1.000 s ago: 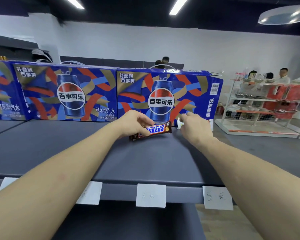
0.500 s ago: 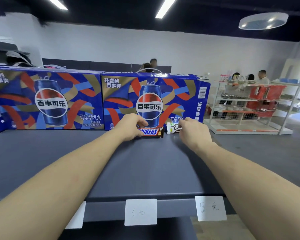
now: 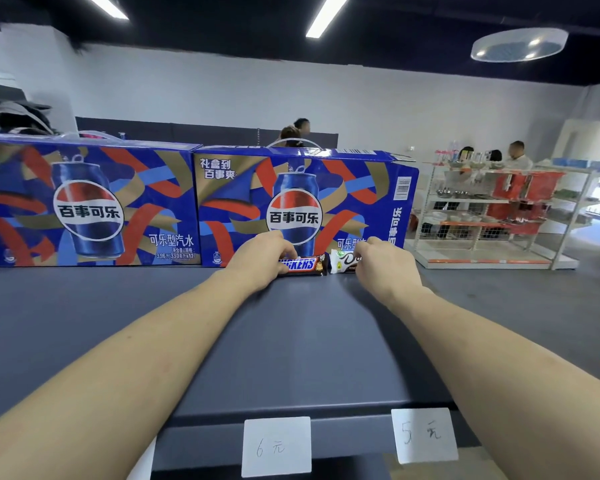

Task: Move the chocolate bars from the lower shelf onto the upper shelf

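Note:
A brown Snickers bar (image 3: 305,264) lies on the grey upper shelf (image 3: 291,341), right against the blue cola box. My left hand (image 3: 262,258) grips its left end, fingers curled over it. Just to the right lies a white chocolate bar (image 3: 342,262), end to end with the Snickers. My right hand (image 3: 385,261) pinches its right end and hides that part. The lower shelf is out of view below the shelf edge.
Two blue cola boxes (image 3: 302,206) (image 3: 87,206) stand along the back of the shelf. Paper price tags (image 3: 276,446) (image 3: 424,434) hang on the front edge. A white rack (image 3: 492,216) with goods and several people stand far right.
Both hands have pushed the two bars back against the cola box; the Snickers went from tilted and lifted to lying flat. The camera has come closer.

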The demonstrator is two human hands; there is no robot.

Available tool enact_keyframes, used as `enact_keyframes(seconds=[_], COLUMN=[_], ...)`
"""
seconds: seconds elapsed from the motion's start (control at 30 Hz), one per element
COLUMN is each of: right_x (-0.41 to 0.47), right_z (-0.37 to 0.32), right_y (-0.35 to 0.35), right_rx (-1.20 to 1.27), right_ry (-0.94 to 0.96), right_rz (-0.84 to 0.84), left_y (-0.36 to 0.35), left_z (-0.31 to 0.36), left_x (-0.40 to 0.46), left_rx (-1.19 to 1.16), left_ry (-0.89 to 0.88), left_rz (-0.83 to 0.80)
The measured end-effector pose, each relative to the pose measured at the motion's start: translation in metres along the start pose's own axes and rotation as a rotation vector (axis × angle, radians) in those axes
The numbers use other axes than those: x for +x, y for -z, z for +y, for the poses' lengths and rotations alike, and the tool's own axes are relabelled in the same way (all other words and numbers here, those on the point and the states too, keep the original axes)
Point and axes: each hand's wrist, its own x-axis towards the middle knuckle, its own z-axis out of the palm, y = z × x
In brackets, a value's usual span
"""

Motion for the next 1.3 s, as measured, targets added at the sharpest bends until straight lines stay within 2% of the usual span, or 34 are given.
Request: enact_keyframes(seconds=[0.4, 1.0, 1.3], right_x=[0.003, 0.002, -0.015], right_z=[0.001, -0.008, -0.039], right_y=[-0.006, -0.002, 0.015], right_rx=[0.013, 0.0, 0.049], right_ry=[-0.009, -0.009, -0.037], right_rz=[-0.059, -0.048, -0.066], left_y=[-0.008, 0.0, 0.024], left_z=[0.007, 0.006, -0.011], left_x=[0.007, 0.003, -0.035], left_rx=[0.072, 0.115, 0.17], left_ry=[-0.004, 0.021, 0.18], left_rz=[0.044, 0.115, 0.054])
